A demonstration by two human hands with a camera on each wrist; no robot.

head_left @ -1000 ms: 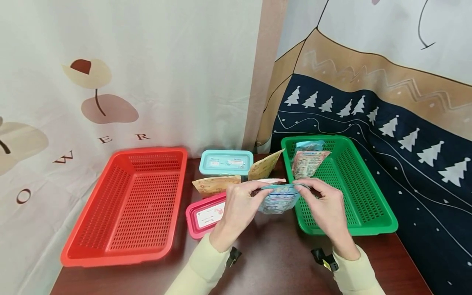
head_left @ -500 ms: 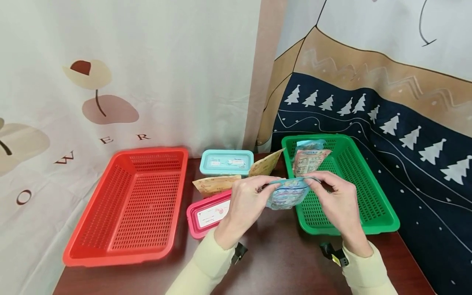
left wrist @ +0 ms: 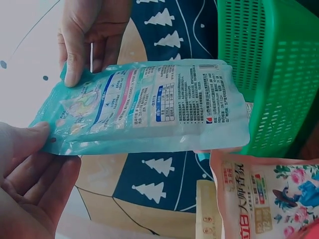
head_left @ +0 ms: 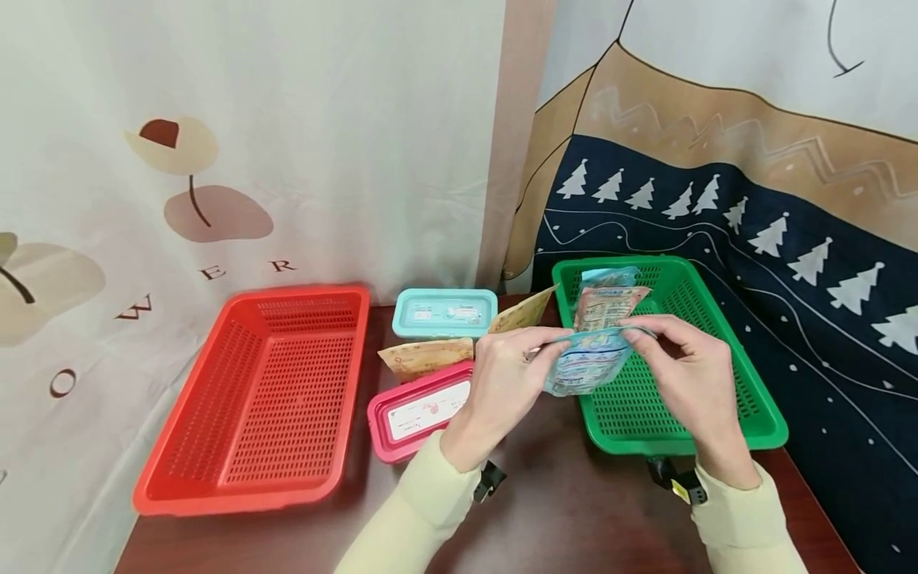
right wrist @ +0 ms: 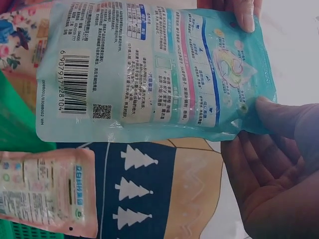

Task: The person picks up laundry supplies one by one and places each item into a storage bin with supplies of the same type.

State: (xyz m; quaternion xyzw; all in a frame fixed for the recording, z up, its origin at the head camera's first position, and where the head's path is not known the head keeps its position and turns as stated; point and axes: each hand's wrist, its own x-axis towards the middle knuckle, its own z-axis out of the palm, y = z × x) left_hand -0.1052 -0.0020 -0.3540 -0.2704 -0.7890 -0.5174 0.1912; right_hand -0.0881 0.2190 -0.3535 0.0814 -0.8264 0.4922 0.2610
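Observation:
A teal printed pouch (head_left: 588,363) hangs from both hands, held by its top edge over the near-left side of the green basket (head_left: 770,434). My left hand (head_left: 505,387) pinches one top corner between thumb and fingers. The opposite corner is pinched by my right hand (head_left: 692,375). Small print and a barcode cover the side of the teal pouch (right wrist: 149,74) in the right wrist view. Inside the green basket, a pink pouch (head_left: 610,307) stands upright in front of another blue pouch (head_left: 611,277). A pink floral pouch (left wrist: 279,199) shows below the teal one in the left wrist view.
A red basket (head_left: 344,446) stands at the left. Between the baskets are a turquoise lidded box (head_left: 445,315), a pink lidded box (head_left: 423,414) and two yellow-brown pouches, one front-left (head_left: 426,357) and one rear-right (head_left: 523,311). Curtains (head_left: 358,143) hang behind the table.
Both hands have moved right and slightly away from the body, carrying the teal pouch from beside the green basket to over its near-left side. The grips are unchanged.

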